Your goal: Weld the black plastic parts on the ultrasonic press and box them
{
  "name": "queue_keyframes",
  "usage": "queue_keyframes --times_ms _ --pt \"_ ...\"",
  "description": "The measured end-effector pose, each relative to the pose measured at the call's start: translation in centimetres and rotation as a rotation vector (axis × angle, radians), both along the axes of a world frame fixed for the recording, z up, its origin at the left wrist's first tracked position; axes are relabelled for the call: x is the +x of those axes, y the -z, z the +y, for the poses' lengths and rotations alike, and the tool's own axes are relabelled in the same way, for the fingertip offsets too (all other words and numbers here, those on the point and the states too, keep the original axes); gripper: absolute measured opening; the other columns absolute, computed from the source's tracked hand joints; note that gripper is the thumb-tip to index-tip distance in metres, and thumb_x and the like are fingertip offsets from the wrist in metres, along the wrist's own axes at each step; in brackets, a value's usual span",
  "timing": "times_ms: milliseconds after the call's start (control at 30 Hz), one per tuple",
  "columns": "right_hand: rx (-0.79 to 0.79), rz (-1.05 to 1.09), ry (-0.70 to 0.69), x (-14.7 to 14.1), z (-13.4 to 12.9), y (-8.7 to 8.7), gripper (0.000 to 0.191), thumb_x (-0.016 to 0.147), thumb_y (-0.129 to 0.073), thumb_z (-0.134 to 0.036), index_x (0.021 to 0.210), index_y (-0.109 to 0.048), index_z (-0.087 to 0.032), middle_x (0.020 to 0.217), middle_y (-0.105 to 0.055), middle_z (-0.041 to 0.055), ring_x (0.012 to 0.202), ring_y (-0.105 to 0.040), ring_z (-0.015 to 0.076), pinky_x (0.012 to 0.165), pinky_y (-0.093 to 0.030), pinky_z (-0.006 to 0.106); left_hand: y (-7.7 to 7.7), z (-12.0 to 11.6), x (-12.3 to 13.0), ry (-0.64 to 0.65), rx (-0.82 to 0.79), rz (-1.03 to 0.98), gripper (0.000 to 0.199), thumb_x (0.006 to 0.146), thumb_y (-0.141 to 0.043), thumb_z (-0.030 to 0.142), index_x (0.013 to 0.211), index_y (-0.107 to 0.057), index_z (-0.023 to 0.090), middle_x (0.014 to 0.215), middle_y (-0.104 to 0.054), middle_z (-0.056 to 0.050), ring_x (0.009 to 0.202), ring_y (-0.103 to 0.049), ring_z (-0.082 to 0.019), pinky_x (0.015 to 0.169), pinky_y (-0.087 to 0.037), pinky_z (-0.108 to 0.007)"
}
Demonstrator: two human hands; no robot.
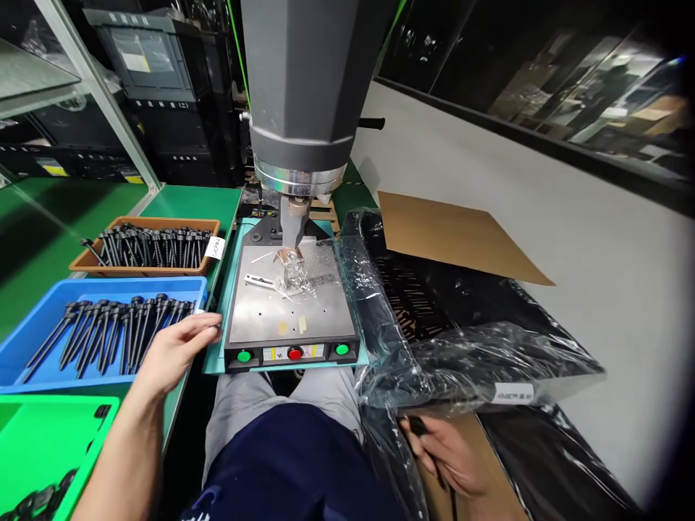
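My left hand (pixel 177 349) is between the blue tray and the machine base, thumb and forefinger pinched together. A small dark piece shows at the fingertips, too small to name. Down at the right, my right hand (pixel 448 452) is closed around a black rod with a round cap (pixel 417 425), its shaft pointing downward. Similar capped black rods (pixel 130 322) lie in the blue tray (pixel 51 297) beside my left hand. Ahead stands a press-like machine (pixel 304 79), its grey tool tip (pixel 293 224) above a small fixture (pixel 293 271) on the metal plate (pixel 271 322).
Behind the blue tray is an orange-brown tray (pixel 146 270) of black rods. A bright green bin (pixel 48 434) with black parts is at lower left. At right, a plastic-lined box (pixel 413 289) holds dark parts under a cardboard sheet (pixel 456 231). Green buttons (pixel 244 356) and a red button (pixel 295 353) line the base's front.
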State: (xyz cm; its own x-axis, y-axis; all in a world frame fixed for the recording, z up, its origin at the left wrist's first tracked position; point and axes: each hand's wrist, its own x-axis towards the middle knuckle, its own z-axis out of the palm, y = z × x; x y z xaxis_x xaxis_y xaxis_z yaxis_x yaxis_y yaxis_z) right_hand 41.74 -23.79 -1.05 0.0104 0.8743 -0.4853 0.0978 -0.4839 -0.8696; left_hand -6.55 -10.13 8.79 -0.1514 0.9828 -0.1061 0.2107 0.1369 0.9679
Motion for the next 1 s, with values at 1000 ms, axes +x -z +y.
queue_keyframes --times_ms 1000 --pt "0.468 0.120 -0.102 -22.9 12.8 -3.3 0.026 0.086 -0.060 -0.037 0.102 -0.069 -0.018 0.071 -0.060 -0.0004 0.058 -0.057 0.0103 0.050 -0.053 0.022 6.2 1.6 9.9 0.184 -0.066 -0.664 0.032 0.066 -0.084 0.035 0.092 -0.076 0.018 0.114 -0.072 -0.013 0.110 -0.065 -0.029 0.094 -0.052 -0.044"
